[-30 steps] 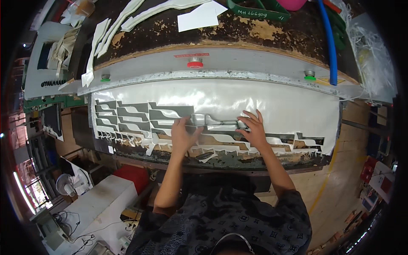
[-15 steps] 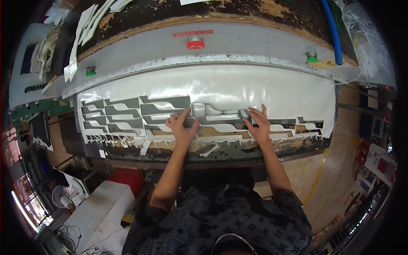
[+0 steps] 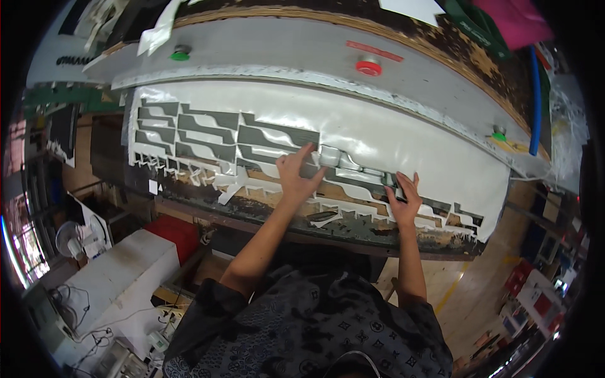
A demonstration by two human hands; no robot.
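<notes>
A long, narrow cutting die (image 3: 331, 156) with thin metal walls lies on a white sheet (image 3: 277, 101), just right of a row of cut-out openings. My left hand (image 3: 295, 177) grips its wider left end, index finger at the far side and thumb at the near side. At the narrow right end, my right hand (image 3: 406, 200) holds it between thumb and fingers. Dark stepped, curved openings (image 3: 208, 128) fill the sheet's left part, and more run along its near side below the die. Fingers partly cover both ends of the die.
Beyond the sheet runs a grey machine beam with a red push button (image 3: 368, 67) and two green buttons (image 3: 180, 54) (image 3: 498, 134). Torn white scraps (image 3: 234, 190) lie along the worn near edge. A blue hose (image 3: 535, 104) hangs at the far right.
The whole view has turned, so the sheet and beam now slope down to the right. Both hands stay at the die's ends, and the die shows no clear shift on the sheet.
</notes>
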